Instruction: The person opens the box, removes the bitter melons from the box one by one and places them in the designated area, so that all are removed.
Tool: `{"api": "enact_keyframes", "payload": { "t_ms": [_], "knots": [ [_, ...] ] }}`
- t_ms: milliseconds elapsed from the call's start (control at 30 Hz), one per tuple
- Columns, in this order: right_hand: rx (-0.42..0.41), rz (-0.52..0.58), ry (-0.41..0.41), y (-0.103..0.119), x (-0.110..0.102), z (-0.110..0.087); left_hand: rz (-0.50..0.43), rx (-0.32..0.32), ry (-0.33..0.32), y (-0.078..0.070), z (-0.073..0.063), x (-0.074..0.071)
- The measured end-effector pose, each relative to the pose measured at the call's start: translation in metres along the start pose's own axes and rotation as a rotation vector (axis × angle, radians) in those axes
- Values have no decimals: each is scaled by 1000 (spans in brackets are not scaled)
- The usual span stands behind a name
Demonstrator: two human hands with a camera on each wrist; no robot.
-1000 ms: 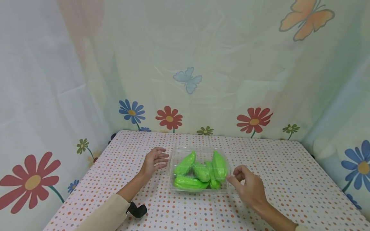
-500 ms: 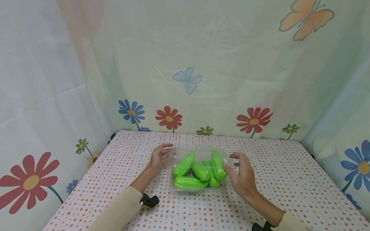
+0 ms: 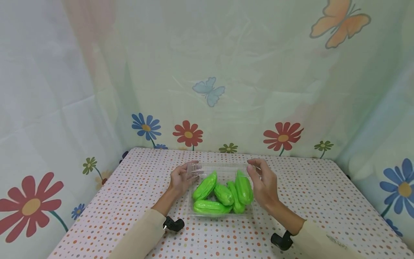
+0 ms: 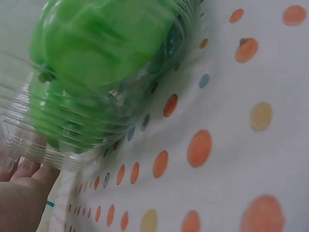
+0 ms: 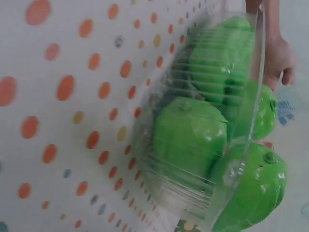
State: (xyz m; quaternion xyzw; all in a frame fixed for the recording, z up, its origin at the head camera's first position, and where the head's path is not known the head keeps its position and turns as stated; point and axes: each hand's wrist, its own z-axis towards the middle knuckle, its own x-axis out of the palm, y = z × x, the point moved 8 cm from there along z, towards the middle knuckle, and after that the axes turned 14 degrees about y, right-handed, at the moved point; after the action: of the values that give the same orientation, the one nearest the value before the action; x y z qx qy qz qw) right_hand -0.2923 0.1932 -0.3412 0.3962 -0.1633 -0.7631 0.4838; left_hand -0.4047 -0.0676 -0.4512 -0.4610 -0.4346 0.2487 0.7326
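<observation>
A clear plastic clamshell box (image 3: 223, 215) stands on the table, holding several bright green, glossy, gourd-shaped vegetables (image 3: 211, 207). Its see-through lid (image 3: 223, 167) is raised toward the back, so the vegetables are uncovered. My left hand (image 3: 182, 179) holds the lid's left side, some fingers showing through the plastic. On the other side, my right hand (image 3: 264, 181) pinches the lid's right edge between thumb and fingers. The left wrist view shows left fingers (image 4: 26, 170) behind the ribbed plastic. Green vegetables (image 5: 190, 135) fill the box in the right wrist view.
A dotted cloth covers the table (image 3: 323, 201). Curtains with printed flowers and butterflies (image 3: 210, 91) close in the back and both sides. A black wrist device (image 3: 174, 223) sits on the left sleeve, another black wrist device (image 3: 282, 240) on the right.
Both hands have moved up to the back corners of the box and closer together. The lid has swung up and back off the vegetables, which stay in place.
</observation>
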Motion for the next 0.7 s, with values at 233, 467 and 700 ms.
{"api": "enact_keyframes", "payload": {
  "t_ms": [233, 467, 700],
  "knots": [
    [17, 163, -56, -2, 2, 25, -2, -19, 33, 5, 1, 1],
    [90, 385, -56, -17, 5, 49, 16, -68, -2, 13, 5, 2],
    [172, 573, 11, -43, 4, 64, 85, -103, -10, 18, 11, 8]
  ]
}}
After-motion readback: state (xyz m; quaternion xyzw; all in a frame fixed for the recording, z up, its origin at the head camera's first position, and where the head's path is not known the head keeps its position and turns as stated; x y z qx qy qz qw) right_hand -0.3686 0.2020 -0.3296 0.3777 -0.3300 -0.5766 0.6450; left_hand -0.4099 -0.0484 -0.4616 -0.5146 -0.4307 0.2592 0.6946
